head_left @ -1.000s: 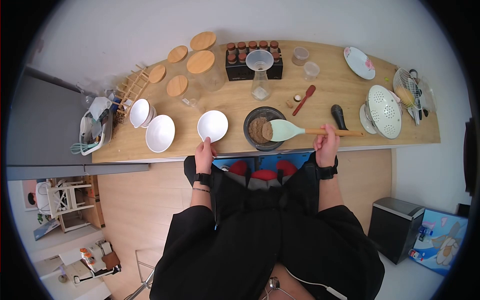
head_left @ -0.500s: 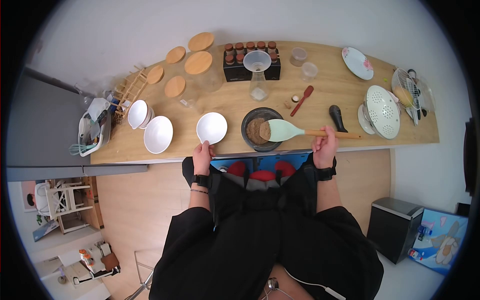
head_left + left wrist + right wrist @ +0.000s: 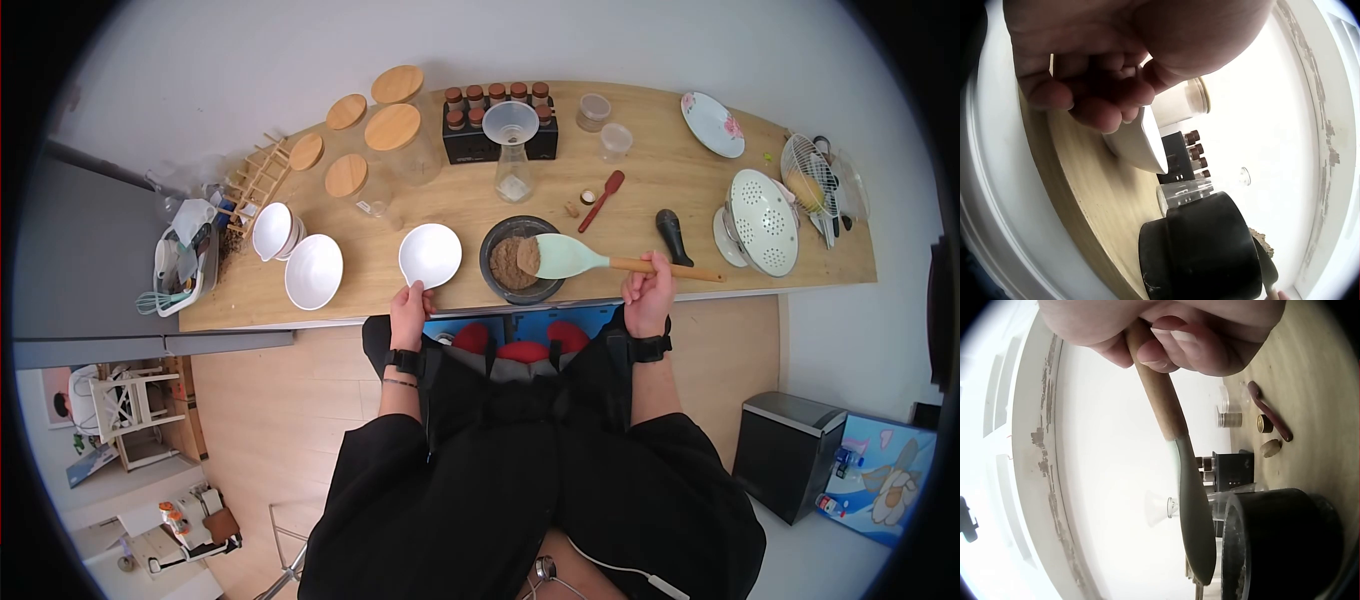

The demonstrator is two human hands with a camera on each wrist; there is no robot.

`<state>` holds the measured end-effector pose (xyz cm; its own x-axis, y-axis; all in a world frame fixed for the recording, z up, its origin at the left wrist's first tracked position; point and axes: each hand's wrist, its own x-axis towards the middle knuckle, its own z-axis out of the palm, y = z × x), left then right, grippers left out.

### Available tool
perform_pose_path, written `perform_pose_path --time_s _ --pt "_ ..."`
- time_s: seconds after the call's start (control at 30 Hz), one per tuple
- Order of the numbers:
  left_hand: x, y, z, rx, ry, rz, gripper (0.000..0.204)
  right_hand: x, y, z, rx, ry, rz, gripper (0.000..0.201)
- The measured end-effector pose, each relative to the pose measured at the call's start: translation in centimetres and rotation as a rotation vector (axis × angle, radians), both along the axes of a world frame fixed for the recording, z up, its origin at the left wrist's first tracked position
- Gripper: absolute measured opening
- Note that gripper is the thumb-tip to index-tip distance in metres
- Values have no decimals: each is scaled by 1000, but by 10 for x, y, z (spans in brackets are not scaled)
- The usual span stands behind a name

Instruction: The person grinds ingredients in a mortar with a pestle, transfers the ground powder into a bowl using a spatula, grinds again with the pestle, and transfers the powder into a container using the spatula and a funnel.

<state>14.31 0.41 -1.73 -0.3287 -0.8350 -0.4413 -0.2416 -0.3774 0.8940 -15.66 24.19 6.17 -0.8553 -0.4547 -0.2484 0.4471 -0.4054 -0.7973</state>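
Observation:
My left hand pinches the near edge of a small white bowl, which the left wrist view shows tilted above the wood. In my right hand is the wooden handle of a pale green spatula. Its head carries brown powder and lies over a dark stone mortar holding more brown powder. Fingers curl round the handle in the right wrist view. From the side, the mortar looks black, with the spatula head at its rim.
Two white bowls stand at the left, near wooden-lidded jars. Behind the mortar are a funnel on a glass bottle and a spice rack. A red spatula, black pestle and white colander lie rightward.
The small white bowl has shifted slightly right relative to the mortar, with my left hand still gripping it. The right hand and spatula have barely moved over the mortar.

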Motion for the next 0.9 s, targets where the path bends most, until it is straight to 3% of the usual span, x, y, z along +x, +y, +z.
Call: perform_pose_path --time_s 0.5,0.9 --pt "-2 2 3 16 29 3 34 2 4 0 -36 -35 16 20" --pt "-7 7 5 7 25 35 40 2 3 24 -117 -28 9 23"
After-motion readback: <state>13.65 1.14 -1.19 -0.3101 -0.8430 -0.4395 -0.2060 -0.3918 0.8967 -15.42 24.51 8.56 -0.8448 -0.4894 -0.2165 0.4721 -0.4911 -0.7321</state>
